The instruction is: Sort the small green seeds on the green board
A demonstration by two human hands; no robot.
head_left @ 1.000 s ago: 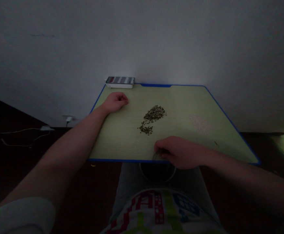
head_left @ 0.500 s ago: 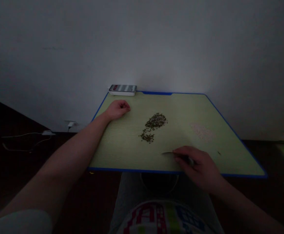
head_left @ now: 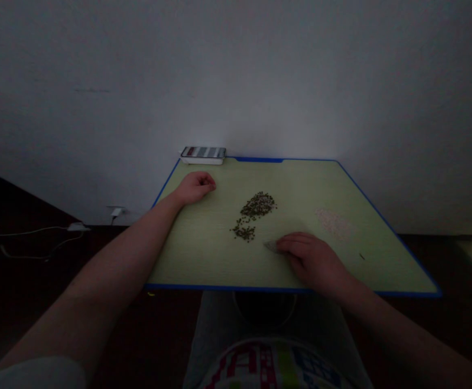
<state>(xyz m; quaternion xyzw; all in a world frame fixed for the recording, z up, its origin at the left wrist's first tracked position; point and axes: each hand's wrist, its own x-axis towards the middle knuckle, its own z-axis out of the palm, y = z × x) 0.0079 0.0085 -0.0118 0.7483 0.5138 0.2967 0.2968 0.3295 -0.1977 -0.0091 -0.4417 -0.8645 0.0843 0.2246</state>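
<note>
My right hand [head_left: 311,259] is closed on a thin, flat, pale piece [head_left: 271,246] with a pointed end; most of it is covered by the fingers. Its tip is just right of a small cluster of dark seed-like grains [head_left: 244,231]. Behind that cluster is a larger pile of the same grains [head_left: 259,205]. My left hand [head_left: 197,187] rests on the board's left side, fingers curled in, and nothing shows in them. Both piles lie on the pale green tabletop [head_left: 300,183] with a blue rim.
Pale small bits [head_left: 335,222] are spread at the right of the tabletop, with a dark sliver [head_left: 361,256] nearer me. A white box with a dark, striped top [head_left: 203,155] stands at the back left corner against the wall [head_left: 260,81]. A white cable [head_left: 37,231] lies at left.
My right hand has moved slightly left and away from me, turning the thin piece so its flat face shows. The left hand stays put, and the view has tilted slightly.
</note>
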